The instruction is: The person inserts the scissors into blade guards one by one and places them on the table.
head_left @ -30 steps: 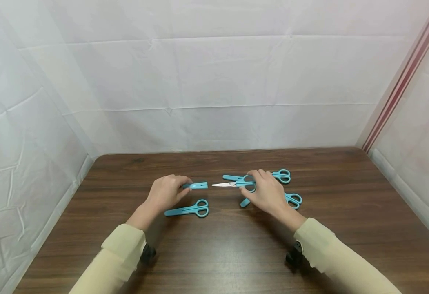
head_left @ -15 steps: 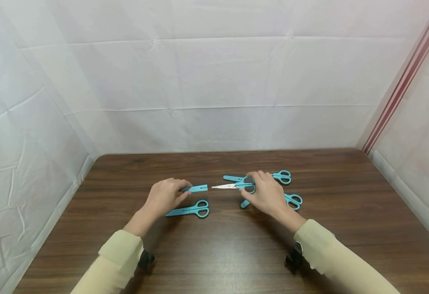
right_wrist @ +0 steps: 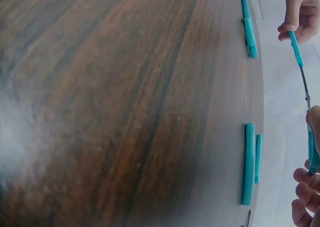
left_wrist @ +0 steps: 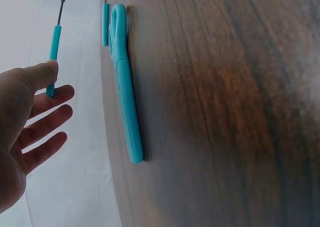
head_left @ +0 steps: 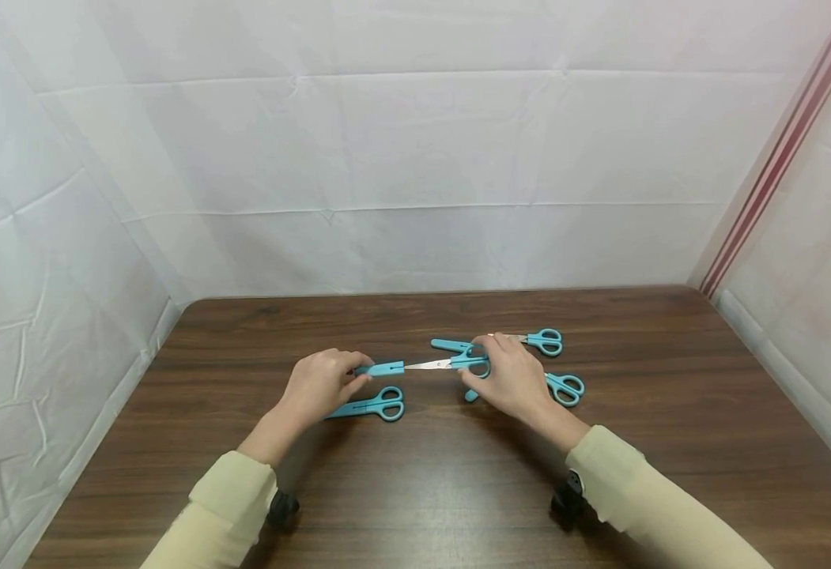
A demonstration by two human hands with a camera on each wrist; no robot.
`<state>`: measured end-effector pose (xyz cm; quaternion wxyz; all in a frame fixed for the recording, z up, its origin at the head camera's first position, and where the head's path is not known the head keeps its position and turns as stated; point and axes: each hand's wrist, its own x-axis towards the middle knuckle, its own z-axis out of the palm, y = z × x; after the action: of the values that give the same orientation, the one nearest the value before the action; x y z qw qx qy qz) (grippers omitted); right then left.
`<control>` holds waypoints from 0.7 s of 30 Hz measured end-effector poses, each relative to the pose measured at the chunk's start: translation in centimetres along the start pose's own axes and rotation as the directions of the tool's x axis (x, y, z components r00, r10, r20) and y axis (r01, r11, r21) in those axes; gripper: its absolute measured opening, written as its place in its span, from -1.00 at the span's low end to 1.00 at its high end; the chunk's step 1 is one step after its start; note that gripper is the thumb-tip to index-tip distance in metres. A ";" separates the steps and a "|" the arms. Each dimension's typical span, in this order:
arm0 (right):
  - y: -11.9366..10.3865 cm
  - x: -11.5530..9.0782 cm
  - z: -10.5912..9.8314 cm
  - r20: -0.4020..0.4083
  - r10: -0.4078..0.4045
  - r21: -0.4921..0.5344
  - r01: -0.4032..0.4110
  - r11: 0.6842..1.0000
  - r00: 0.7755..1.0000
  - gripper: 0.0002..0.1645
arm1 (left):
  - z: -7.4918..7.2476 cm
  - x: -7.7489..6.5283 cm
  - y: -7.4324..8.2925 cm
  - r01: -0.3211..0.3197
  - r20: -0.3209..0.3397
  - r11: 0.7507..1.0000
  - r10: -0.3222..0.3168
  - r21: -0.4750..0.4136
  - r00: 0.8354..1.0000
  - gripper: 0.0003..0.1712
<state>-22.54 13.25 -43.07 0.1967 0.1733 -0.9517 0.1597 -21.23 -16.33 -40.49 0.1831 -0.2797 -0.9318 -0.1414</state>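
My left hand [head_left: 319, 387] pinches the closed end of a light-blue scissor cap [head_left: 387, 369] between thumb and index finger; in the left wrist view its other fingers spread loosely. From the other side, my right hand [head_left: 511, 378] holds a pair of scissors [head_left: 461, 361] by its blue handles, and the silver blades [head_left: 425, 365] point left. The blade tip meets the cap's mouth; most of the blade still shows. In the right wrist view, cap [right_wrist: 297, 49] and scissors [right_wrist: 313, 147] form nearly one line above the table.
Capped scissors [head_left: 368, 406] lie on the brown table [head_left: 415, 490] by my left hand. Behind my right hand lie scissors with bare blades [head_left: 545, 341] and a blue cap [head_left: 449, 344]. Another pair [head_left: 564, 389] is partly hidden by that hand. White sheeting [head_left: 415, 158] surrounds the table.
The gap between cap and blade tip has closed. My right hand has shifted slightly left with the scissors; my left hand has come down a little with the cap.
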 end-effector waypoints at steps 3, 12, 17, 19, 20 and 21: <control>-0.1 0.1 0.1 0.002 -0.002 -0.001 0.002 1.000 1.000 -0.46 | 0.0 -0.1 0.1 -0.001 -0.003 1.000 0.001 -0.001 1.000 -0.85; -0.5 0.1 0.4 -0.014 -0.011 -0.015 0.011 1.000 1.000 -0.47 | 0.2 -0.2 0.2 0.007 -0.005 1.000 -0.007 0.007 1.000 -0.85; -0.6 0.0 0.5 -0.017 -0.015 -0.008 0.015 1.000 1.000 -0.45 | 0.3 -0.3 0.3 0.009 0.000 1.000 -0.009 0.006 1.000 -0.85; -0.6 0.0 0.6 -0.019 -0.019 -0.008 0.019 1.000 1.000 -0.45 | 0.4 -0.4 0.4 0.010 0.001 1.000 -0.010 0.000 1.000 -0.85; -0.6 0.0 0.6 -0.022 -0.022 -0.008 0.022 1.000 1.000 -0.45 | 0.4 -0.4 0.5 0.010 -0.001 1.000 -0.010 -0.003 1.000 -0.84; -0.6 0.0 0.7 -0.025 -0.024 -0.009 0.024 1.000 0.999 -0.45 | 0.4 -0.4 0.5 0.011 -0.001 1.000 -0.011 -0.005 1.000 -0.84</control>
<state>-22.48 12.48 -43.53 0.2111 0.1817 -0.9478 0.1552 -20.74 -15.97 -40.95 0.1822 -0.2749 -0.9329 -0.1448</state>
